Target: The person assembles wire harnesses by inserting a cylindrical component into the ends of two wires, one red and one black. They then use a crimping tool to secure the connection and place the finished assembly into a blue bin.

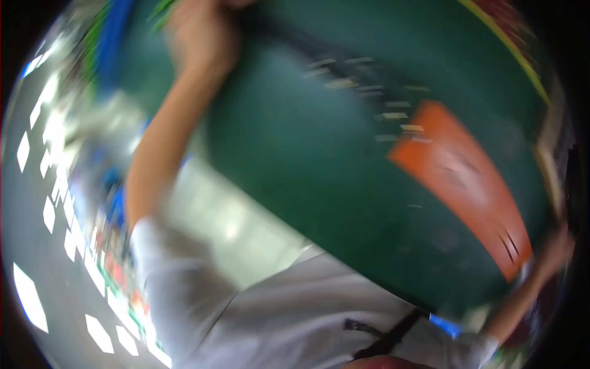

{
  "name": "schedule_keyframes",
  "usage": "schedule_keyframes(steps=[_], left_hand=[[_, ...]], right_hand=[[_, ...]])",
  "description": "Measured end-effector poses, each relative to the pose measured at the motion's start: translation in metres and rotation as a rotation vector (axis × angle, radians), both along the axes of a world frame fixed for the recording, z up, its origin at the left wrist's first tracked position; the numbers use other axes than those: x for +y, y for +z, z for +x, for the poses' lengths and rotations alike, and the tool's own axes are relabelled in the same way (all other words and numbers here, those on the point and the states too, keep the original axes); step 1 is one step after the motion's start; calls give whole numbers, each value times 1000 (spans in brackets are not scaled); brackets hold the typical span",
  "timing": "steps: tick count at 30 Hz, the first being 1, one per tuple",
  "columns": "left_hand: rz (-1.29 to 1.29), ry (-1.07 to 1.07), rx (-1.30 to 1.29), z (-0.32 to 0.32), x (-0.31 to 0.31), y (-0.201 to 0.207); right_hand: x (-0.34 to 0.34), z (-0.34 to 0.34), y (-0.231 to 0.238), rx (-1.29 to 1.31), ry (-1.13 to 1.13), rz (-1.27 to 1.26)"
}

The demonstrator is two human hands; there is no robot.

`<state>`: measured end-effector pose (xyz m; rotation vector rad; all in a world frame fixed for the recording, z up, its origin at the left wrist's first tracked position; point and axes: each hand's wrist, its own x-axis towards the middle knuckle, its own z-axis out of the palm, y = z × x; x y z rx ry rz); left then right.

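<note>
Motion blur smears the whole view. My left hand [206, 37] is at the top edge, over a green work surface [295, 160], beside a dark blurred strip [283, 34]. Its fingers are cut off or smeared, so I cannot tell what they hold. Far to the right, my right hand [556, 251] is close to the lower end of a flat orange sheet [464, 178]. Whether it touches the sheet is unclear. Two dark slit-like marks show near that end. Several small pale pieces [393, 115] appear as streaks around the sheet's upper end.
A yellow edge [510, 46] borders the green surface at upper right. Upper left has a blue upright shape [117, 43] with green beside it. A pale floor [239, 221] shows below the surface, and bright ceiling lights [29, 295] line the left.
</note>
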<state>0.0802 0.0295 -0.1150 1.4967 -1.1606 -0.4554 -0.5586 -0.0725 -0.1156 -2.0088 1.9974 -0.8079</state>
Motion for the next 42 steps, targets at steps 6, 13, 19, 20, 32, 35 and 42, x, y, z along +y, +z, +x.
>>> schedule_keyframes(steps=[6, 13, 19, 20, 32, 35, 42], left_hand=[[60, 0, 158, 1, 28, 5], [108, -66, 59, -12, 8, 9], [99, 0, 63, -21, 10, 6], [95, -18, 43, -20, 9, 8], [-41, 302, -569, -34, 9, 12], [-33, 261, -620, -27, 7, 16], [89, 82, -479, 2, -4, -2]], right_hand=[[-4, 38, 25, -652, 216, -19], [7, 33, 20, -584, 151, -56], [3, 39, 18, -566, 152, -80], [2, 41, 19, -574, 147, -88], [-4, 30, 22, -644, 231, -43], [-1, 11, 28, -859, 273, -102], [144, -3, 56, -790, 625, 21]])
